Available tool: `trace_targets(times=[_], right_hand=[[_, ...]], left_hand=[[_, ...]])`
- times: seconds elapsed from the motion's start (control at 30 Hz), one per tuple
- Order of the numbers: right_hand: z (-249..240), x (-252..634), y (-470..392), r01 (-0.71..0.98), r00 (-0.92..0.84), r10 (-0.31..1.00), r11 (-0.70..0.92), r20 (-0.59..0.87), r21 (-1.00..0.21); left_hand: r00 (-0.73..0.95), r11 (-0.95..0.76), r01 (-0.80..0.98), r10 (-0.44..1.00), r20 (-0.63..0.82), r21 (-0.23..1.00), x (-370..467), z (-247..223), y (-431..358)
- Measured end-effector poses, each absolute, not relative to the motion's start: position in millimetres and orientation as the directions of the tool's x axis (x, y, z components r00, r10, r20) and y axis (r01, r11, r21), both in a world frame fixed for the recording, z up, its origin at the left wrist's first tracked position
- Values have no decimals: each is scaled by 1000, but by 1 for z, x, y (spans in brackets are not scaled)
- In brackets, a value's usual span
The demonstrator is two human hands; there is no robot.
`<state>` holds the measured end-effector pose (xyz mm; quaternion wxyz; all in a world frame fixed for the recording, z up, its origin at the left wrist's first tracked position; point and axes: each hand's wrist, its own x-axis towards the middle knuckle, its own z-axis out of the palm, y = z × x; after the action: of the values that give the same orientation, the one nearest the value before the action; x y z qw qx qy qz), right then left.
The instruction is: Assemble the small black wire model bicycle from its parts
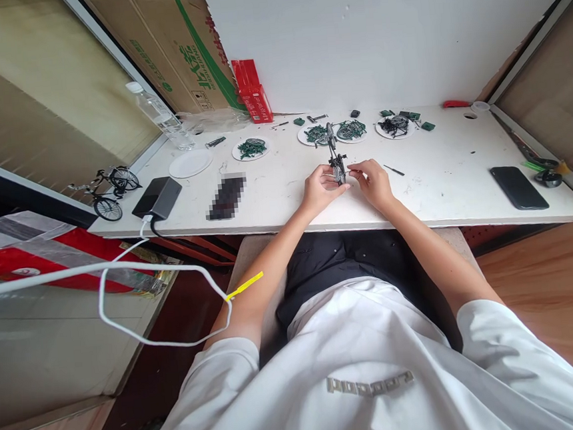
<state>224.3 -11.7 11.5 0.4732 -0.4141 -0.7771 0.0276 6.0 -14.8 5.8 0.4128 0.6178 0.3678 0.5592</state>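
Note:
A small black model bicycle point(334, 150) stands on end near the front middle of the white table, one wheel pointing away. My left hand point(322, 188) is closed round its near end from the left. At its right side, my right hand point(371, 181) has thumb and forefinger pinched together by the near wheel; a thin piece seems to be between the fingertips, too small to name. Just beyond the bicycle lie white plates with green parts point(352, 130), and a plate of black parts point(395, 126) is further right. A small dark screwdriver point(393, 170) lies right of my right hand.
On the left are a finished model bicycle point(106, 192), a black power adapter point(157, 199) with cables, a bottle point(160, 115), a plate point(190, 163) and a blurred dark object point(227, 197). A phone point(519, 188) lies right. A white cable loops over my left forearm.

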Motion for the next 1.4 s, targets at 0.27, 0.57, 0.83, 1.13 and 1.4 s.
trace_targets(times=[0.27, 0.57, 0.83, 1.13, 1.4], right_hand=[[18, 222, -15, 627, -227, 684, 647, 693, -433], [21, 221, -17, 647, -217, 736, 600, 642, -470], [19, 223, -14, 656, -197, 747, 581, 634, -481], [15, 225, -11, 658, -242, 749, 594, 617, -463], [14, 225, -10, 652, -246, 749, 597, 615, -467]], left_hand=[[93, -418, 28, 905, 414, 908, 4, 3, -13], [132, -417, 20, 902, 411, 909, 5, 9, -17], [211, -416, 12, 890, 404, 909, 4, 13, -22], [165, -480, 89, 871, 462, 873, 6, 8, -17], [150, -493, 126, 867, 475, 861, 5, 8, -17]])
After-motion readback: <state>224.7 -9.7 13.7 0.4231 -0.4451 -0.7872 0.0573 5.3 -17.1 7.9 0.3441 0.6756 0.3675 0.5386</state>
